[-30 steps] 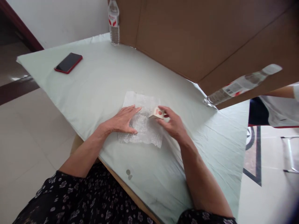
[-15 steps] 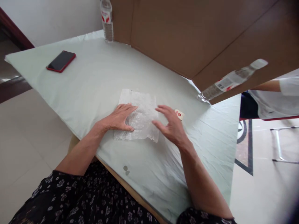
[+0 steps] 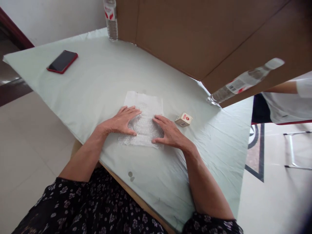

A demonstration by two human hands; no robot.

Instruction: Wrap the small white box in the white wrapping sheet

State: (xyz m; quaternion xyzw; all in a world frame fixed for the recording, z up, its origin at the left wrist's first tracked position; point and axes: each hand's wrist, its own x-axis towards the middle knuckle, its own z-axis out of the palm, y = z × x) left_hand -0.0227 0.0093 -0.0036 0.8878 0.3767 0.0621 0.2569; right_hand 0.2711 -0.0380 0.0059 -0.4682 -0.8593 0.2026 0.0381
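A sheet of bubble wrap [image 3: 144,109] lies flat on the pale green tablecloth [image 3: 102,81]. My left hand [image 3: 120,121] rests palm down on its left part, fingers stretched out. My right hand [image 3: 168,131] lies flat on its right part, fingers spread, holding nothing. A small white box with a red mark [image 3: 183,119] sits on the cloth just right of the sheet, a little beyond my right fingertips and apart from them.
A red-cased phone [image 3: 62,61] lies at the far left. One water bottle [image 3: 110,19] stands at the back, another [image 3: 243,83] at the right by a tall cardboard panel [image 3: 195,35]. Another person's arm and white sleeve [image 3: 290,89] show at the right.
My right hand set the small box down on the cloth to the right, then came back and flattened onto the bubble wrap. My left hand stayed pressed on the sheet.
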